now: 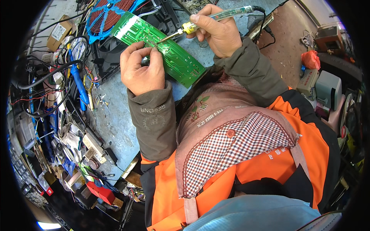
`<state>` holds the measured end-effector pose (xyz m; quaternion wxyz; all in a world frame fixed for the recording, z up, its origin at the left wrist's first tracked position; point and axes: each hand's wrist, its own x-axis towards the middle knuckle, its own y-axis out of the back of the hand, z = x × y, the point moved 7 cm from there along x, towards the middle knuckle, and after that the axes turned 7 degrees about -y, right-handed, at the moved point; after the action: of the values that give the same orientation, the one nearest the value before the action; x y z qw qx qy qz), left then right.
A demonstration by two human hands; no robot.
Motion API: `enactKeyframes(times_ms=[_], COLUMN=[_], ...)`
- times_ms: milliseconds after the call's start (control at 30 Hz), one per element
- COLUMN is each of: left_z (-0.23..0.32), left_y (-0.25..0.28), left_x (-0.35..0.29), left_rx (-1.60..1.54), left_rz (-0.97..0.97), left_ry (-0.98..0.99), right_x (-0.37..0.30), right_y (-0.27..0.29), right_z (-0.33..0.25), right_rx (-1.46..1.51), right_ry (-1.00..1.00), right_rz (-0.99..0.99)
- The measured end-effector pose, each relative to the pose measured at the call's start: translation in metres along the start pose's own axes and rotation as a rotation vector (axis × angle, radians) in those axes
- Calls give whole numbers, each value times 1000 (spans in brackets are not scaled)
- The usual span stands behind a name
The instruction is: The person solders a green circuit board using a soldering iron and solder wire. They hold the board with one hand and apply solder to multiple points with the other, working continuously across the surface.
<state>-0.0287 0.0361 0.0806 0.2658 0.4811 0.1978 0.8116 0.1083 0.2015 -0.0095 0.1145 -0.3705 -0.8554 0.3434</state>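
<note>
A long green circuit board (180,68) lies at a slant across the bench's near edge, its soldered side up. In my right hand (221,35) is a soldering iron (231,13) with a clear handle and a yellow collar, held like a pen. Its metal tip slants down to the middle of the board. My left hand (143,70) is closed in a pinch over the board, fingertips close beside the iron's tip. Whatever sits between those fingertips is too small to make out.
Behind the board sits a copper coil (108,17) with blue ribs in a black housing. Tangled cables, a blue-handled tool (79,82) and a power strip (93,146) crowd the left side. A small cardboard box (59,32) stands at the far left; a grey box (328,89) is on the right.
</note>
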Motion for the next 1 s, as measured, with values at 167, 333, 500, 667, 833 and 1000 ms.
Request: enactKeyframes(times_ms=[167,333,500,667,833,1000], left_z=[0,1,1,1,-1,-1], left_y=[0,0,-1,-1,-2,-3], left_x=[-1,0,-1,-1,-2,-2], left_rx=[-6,7,2,-2,15,8], left_rz=[4,-2,-1,6,4,7], left_ry=[12,4,8,5,-19,-14], right_x=[-1,-2,-2,-1,-1,-1], right_y=[0,0,-1,-1,-1,-1], right_z=[-1,-2,-2,-2,-2,-2], right_rx=[-30,-74,-79,-78,-69,-70], right_ry=[1,0,6,11,16,9], right_rz=[4,7,8,5,-6,-6])
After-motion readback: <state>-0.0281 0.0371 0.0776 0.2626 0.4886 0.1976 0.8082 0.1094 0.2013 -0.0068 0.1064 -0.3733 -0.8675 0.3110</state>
